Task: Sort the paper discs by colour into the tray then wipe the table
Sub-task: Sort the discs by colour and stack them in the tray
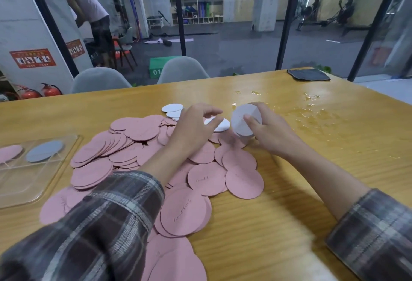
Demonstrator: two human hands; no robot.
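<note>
Several pink paper discs [133, 147] lie heaped across the wooden table [289, 202]. A few grey-white discs [171, 108] lie at the far edge of the heap. My right hand [267, 131] grips a stack of grey discs [242, 122], held tilted on edge just above the table. My left hand [194, 124] hovers over the heap with its fingers curled at the edge of a grey disc [220, 124]. A clear plastic tray [33, 182] at the left holds a pink disc [10, 152] in one compartment and a grey disc [44, 150] in the compartment beside it.
Spilled liquid [312, 111] glistens on the table to the right of my hands. A dark folded cloth [308, 74] lies at the far right corner. Two grey chairs [182, 70] stand behind the table's far edge, before a glass wall.
</note>
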